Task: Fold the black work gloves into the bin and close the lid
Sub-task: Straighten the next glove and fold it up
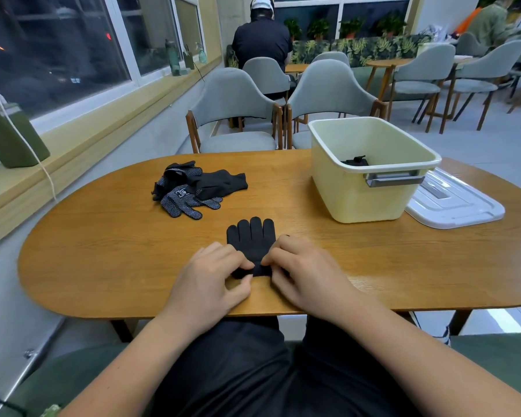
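A black work glove (pixel 251 240) is lying flat on the oval wooden table (pixel 118 251), near the front edge, its fingers pointing toward the far side. The left hand (pixel 211 275) is pinching the cuff end of this glove between thumb and curled fingertips, on the glove's left side. The right hand (pixel 304 270) is gripping the same cuff from the right, fingers curled down onto the fabric, with the two hands almost touching each other over the cuff.

Farther back and to the left, a loose pile of black gloves (pixel 193 188) is sitting on the tabletop, some showing white grip dots on their palms. To the right, a pale yellow plastic bin (pixel 370 173) with a grey handle is standing open, and a dark folded item (pixel 355 161), likely a glove, is resting at its bottom. The white lid (pixel 460 203) is lying flat on the table just beside the bin, on its right side.
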Available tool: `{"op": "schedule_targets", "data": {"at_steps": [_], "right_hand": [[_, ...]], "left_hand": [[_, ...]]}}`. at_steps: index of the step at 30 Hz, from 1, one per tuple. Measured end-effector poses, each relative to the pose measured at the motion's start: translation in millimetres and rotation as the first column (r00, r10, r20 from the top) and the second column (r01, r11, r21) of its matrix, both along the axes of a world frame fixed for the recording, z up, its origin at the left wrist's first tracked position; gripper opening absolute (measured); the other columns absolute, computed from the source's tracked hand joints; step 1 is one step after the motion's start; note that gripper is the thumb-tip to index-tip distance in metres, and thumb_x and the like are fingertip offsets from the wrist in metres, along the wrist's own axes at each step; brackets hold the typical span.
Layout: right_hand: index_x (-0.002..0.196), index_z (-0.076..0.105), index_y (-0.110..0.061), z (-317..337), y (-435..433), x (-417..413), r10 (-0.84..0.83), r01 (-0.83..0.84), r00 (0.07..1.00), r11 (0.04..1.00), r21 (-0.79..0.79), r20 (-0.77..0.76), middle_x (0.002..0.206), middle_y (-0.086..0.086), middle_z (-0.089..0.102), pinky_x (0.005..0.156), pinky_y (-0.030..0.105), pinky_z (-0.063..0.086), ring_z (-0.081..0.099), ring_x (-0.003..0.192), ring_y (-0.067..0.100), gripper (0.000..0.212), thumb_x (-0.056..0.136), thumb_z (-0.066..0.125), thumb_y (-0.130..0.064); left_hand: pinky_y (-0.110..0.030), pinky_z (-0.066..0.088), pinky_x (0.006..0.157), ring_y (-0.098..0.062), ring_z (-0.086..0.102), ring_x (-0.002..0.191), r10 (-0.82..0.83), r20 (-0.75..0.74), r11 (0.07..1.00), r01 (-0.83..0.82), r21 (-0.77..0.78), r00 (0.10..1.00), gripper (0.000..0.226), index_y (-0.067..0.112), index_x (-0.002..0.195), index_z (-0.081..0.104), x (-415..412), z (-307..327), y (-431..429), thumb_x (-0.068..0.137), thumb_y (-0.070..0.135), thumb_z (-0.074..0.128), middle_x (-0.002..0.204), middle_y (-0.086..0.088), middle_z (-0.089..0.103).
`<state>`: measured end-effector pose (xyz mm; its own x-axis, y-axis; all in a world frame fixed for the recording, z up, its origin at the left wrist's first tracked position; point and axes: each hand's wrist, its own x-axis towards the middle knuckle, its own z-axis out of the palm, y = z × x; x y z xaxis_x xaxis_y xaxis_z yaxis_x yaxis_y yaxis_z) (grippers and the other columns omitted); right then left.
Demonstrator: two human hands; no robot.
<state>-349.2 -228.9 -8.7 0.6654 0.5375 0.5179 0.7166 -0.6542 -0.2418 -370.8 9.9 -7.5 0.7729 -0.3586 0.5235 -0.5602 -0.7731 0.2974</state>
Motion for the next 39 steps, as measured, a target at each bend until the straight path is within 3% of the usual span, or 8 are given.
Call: {"op": "schedule_targets", "data": {"at_steps": [5, 13, 18, 23, 29, 39], "right_hand": [[0.113, 0.073, -0.024, -2, 1, 0, -0.030, 0.030, 1.000, 1.000, -0.004, -0.006, 0.108, -0.009, 0.063, 0.071, 0.022, 0.033, 0.061, 0.096, 0.014, 0.022, 0.097, 0.070, -0.039], [0.116, 0.072, -0.024, -3, -1, 8, -0.025, 0.031, 0.992, 0.998, 0.049, -0.121, 0.108, -0.012, 0.065, 0.078, 0.038, 0.054, 0.061, 0.102, 0.014, 0.020, 0.103, 0.070, -0.038], [0.109, 0.066, -0.030, 1, -6, 7, 0.044, -0.025, 0.972, 0.996, 0.087, -0.232, 0.102, -0.022, 0.062, 0.087, 0.035, 0.050, 0.054, 0.099, 0.005, 0.011, 0.104, 0.067, -0.039], [0.103, 0.062, -0.034, 2, -6, 8, 0.050, -0.034, 0.969, 0.997, 0.071, -0.241, 0.099, -0.022, 0.060, 0.088, 0.038, 0.050, 0.053, 0.099, 0.007, 0.007, 0.103, 0.061, -0.041], [0.104, 0.069, -0.030, -1, -2, 12, -0.018, 0.036, 0.973, 0.997, 0.072, -0.230, 0.099, -0.015, 0.059, 0.093, 0.038, 0.046, 0.051, 0.101, 0.012, 0.025, 0.104, 0.053, -0.050], [0.103, 0.065, -0.031, 2, 6, 23, -0.125, 0.125, 0.967, 0.992, -0.014, -0.221, 0.097, -0.015, 0.059, 0.095, 0.043, 0.041, 0.050, 0.098, 0.015, 0.018, 0.109, 0.055, -0.045]], "left_hand": [[-0.032, 0.054, 0.080, -0.003, 0.058, 0.094, 0.019, -0.086, 0.998, -0.023, -0.055, 0.996, 0.016, 0.029, 0.103, 0.076, 4, 0, 3, 0.089, 0.032, 0.081, 0.096, 0.023, 0.064], [-0.032, 0.054, 0.083, -0.005, 0.057, 0.101, 0.049, -0.126, 0.995, -0.060, -0.085, 0.991, 0.014, 0.035, 0.108, 0.076, 6, 0, 1, 0.093, 0.035, 0.077, 0.103, 0.023, 0.062], [-0.031, 0.053, 0.079, -0.007, 0.060, 0.095, -0.025, -0.154, 0.996, 0.011, -0.089, 0.988, 0.011, 0.038, 0.101, 0.072, 1, 5, 2, 0.092, 0.034, 0.077, 0.093, 0.022, 0.065], [-0.029, 0.052, 0.078, -0.008, 0.060, 0.095, -0.041, -0.155, 0.996, 0.028, -0.090, 0.987, 0.011, 0.040, 0.102, 0.069, -1, 7, 0, 0.095, 0.033, 0.075, 0.091, 0.020, 0.064], [-0.020, 0.044, 0.081, -0.007, 0.055, 0.100, 0.025, -0.148, 0.995, -0.039, -0.093, 0.989, 0.007, 0.037, 0.095, 0.072, 5, 4, -1, 0.098, 0.031, 0.072, 0.097, 0.022, 0.061], [-0.026, 0.047, 0.078, -0.007, 0.056, 0.095, 0.097, -0.170, 0.987, -0.117, -0.111, 0.981, 0.013, 0.040, 0.094, 0.063, 11, 2, -3, 0.103, 0.031, 0.065, 0.088, 0.020, 0.061]]}}
